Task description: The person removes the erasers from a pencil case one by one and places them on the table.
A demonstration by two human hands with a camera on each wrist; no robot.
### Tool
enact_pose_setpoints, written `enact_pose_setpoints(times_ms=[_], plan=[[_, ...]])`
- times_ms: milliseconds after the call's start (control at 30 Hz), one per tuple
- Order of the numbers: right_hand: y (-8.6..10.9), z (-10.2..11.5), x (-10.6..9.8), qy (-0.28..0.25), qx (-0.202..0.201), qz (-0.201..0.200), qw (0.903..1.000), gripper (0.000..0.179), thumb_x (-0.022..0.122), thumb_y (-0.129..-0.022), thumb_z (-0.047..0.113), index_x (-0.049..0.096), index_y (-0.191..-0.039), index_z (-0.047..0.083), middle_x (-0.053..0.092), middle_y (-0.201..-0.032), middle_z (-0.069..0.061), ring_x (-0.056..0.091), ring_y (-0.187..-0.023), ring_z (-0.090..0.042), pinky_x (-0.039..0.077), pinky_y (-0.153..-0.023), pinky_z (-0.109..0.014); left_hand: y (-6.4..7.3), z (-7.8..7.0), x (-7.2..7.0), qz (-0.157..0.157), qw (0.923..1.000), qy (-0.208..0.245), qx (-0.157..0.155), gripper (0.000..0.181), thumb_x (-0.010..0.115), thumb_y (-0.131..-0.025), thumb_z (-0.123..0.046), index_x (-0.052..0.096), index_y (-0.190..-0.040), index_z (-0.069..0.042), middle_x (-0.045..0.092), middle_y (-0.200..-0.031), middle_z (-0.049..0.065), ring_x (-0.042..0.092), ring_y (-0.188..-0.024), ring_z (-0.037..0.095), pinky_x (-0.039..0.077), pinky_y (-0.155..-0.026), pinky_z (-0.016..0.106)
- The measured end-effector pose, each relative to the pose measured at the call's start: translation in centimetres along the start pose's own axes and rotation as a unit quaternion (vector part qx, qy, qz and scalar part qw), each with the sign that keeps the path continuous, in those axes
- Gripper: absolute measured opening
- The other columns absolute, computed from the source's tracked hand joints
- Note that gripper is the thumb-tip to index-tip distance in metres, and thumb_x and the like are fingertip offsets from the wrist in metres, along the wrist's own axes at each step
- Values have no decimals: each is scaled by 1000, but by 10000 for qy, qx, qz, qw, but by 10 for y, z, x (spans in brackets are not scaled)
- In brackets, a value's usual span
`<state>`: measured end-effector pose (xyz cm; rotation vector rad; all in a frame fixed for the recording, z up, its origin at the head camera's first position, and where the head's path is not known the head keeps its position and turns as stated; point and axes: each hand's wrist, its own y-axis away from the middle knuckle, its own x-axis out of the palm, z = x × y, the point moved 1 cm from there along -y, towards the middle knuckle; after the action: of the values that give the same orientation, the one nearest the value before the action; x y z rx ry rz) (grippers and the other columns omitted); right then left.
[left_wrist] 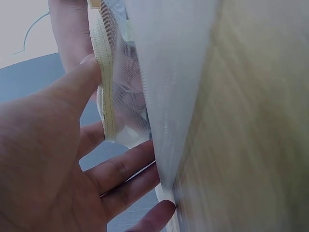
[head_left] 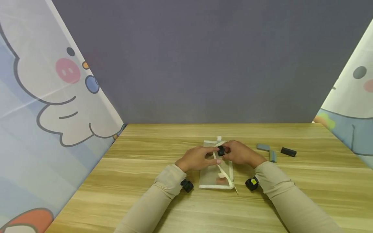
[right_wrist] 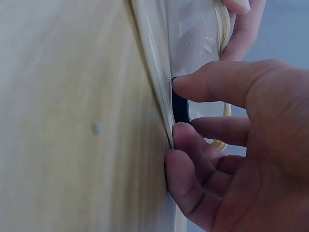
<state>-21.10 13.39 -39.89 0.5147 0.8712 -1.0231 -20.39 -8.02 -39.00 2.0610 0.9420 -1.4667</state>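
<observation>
A white-edged mesh zip pouch [head_left: 207, 178] lies on the wooden table before me. My left hand [head_left: 196, 158] pinches the yellowish zip edge [left_wrist: 107, 82] between thumb and fingers, lifting it away from the lower layer. From the right side, my right hand [head_left: 239, 152] holds a small black block [right_wrist: 180, 107] by thumb and fingertips at the pouch's opening. The block's lower part is behind the fingers. Through the mesh near the pouch's front edge shows a reddish patch [head_left: 220, 181].
Right of the pouch lie a grey block [head_left: 263, 147], a grey-green block [head_left: 273, 156] and a black block [head_left: 288, 152]. A dark grey panel [head_left: 215, 64] stands along the table's back edge. Printed cloths hang on both sides.
</observation>
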Motion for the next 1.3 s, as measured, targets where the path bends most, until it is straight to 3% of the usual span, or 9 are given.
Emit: enact_pose_setpoints(times_ms=[167, 533, 733, 1000, 1300], plan=[[0, 0, -1, -8, 135, 14, 9999, 44, 73, -89, 14, 63, -127, -5, 62, -99, -8, 57, -83, -20, 49, -75, -38, -1, 1, 0, 3, 10000, 15, 25, 64, 55, -95, -64, 49, -150, -30, 67, -127, -3, 64, -110, 12, 53, -84, 36], [6, 2, -3, 133, 204, -133, 9996, 44, 77, -88, 17, 64, -122, -7, 64, -98, -9, 59, -86, -21, 50, -78, -41, -4, -1, 1, 3, 9998, 24, 175, 64, 56, -95, -63, 47, -151, -34, 68, -125, -2, 64, -104, 10, 52, -79, 32], [4, 5, -1, 281, -42, -7, 9996, 49, 76, -88, 17, 62, -129, -6, 60, -97, -8, 54, -83, -20, 48, -75, -38, -1, 3, 2, -1, 9998, 150, 128, 64, 57, -95, -61, 48, -151, -32, 66, -129, -2, 64, -103, 10, 52, -79, 32], [3, 4, 3, 415, -238, 61, 9988, 38, 74, -91, 13, 67, -126, 2, 59, -105, -8, 54, -93, -20, 47, -79, -41, 3, 3, 1, -57, 9998, 147, 135, 62, 58, -96, -60, 51, -149, -30, 64, -133, -2, 64, -108, 13, 53, -82, 34], [5, 7, 4, 453, -146, 7, 9989, 34, 74, -92, 15, 67, -123, 3, 61, -112, -10, 57, -101, -24, 49, -86, -45, 3, 5, 3, -88, 9999, 14, 116, 62, 57, -96, -61, 51, -149, -29, 60, -138, -3, 62, -117, 17, 52, -90, 37]])
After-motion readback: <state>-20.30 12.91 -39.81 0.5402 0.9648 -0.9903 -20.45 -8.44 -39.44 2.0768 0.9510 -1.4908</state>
